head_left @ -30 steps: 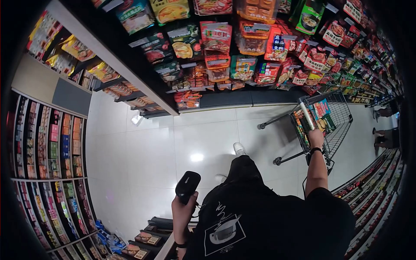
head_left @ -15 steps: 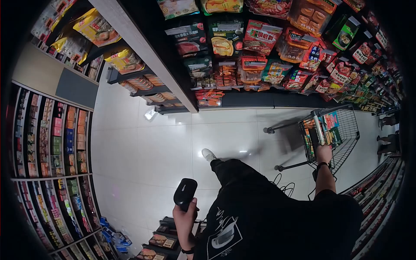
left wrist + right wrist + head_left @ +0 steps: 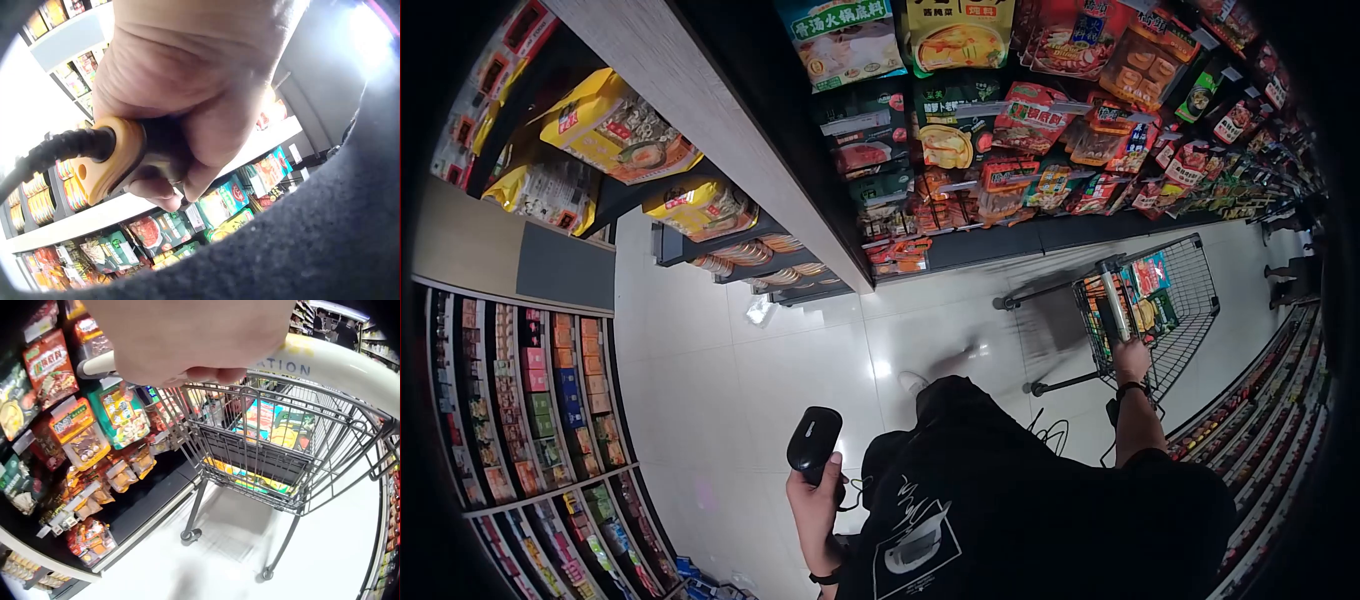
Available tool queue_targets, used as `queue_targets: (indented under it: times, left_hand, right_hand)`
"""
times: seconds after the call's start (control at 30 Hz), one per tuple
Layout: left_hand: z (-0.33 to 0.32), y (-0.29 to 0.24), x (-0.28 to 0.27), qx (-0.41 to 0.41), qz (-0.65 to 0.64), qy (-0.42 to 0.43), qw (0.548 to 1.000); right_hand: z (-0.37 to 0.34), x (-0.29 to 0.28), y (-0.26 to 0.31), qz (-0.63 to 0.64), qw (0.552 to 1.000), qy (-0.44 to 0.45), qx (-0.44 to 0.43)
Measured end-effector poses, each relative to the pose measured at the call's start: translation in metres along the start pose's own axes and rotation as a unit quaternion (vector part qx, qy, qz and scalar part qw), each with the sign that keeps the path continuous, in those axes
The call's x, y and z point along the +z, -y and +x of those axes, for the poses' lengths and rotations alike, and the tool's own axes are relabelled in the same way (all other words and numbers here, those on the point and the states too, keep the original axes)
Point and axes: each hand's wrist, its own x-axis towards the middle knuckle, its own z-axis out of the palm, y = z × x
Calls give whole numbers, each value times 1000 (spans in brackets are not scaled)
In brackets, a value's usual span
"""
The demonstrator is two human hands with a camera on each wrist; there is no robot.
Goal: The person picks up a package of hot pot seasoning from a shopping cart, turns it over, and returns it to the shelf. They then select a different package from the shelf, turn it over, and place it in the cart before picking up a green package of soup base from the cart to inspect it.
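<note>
In the head view, the left hand grips a black handheld device with a cord at its base. Up close in the left wrist view, that hand is wrapped round the device, whose yellow-trimmed end and thick black cable show. The right hand holds the handle of a wire shopping cart. From the right wrist view, its fingers curl over the pale handle. Several colourful packets lie inside the cart.
Hanging food packets fill the shelving ahead; yellow noodle packs stand on shelves at the left. More shelves line the lower left and the right side. People are at the far right. Tiled floor lies between.
The view has shifted, so the noodle shelf and hanging packets look larger. The feet have changed position as the person steps. Both hands keep their holds on device and cart.
</note>
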Motion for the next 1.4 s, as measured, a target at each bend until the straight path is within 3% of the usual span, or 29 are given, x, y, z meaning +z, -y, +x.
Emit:
queue_targets:
  times: [0.23, 0.5, 0.8, 0.93, 1.0, 1.4]
  left_hand:
    - [64, -24, -31, 12, 63, 91, 994]
    - [106, -48, -108, 54, 135, 191, 971]
    - [149, -44, -183, 102, 192, 308, 926]
    - [161, -46, -186, 87, 242, 344, 903]
    - [158, -57, -178, 94, 258, 363, 890]
    - [126, -47, -146, 118, 277, 404, 863]
  right_hand:
    - [-67, -5, 75, 35, 998, 49, 17]
    - [-171, -14, 144, 101, 988, 68, -90]
    - [-363, -9, 111, 100, 992, 47, -62]
    - [-405, -14, 133, 73, 991, 102, -46]
    - [-415, -22, 151, 39, 982, 170, -71]
    - [-474, -45, 217, 131, 950, 241, -147]
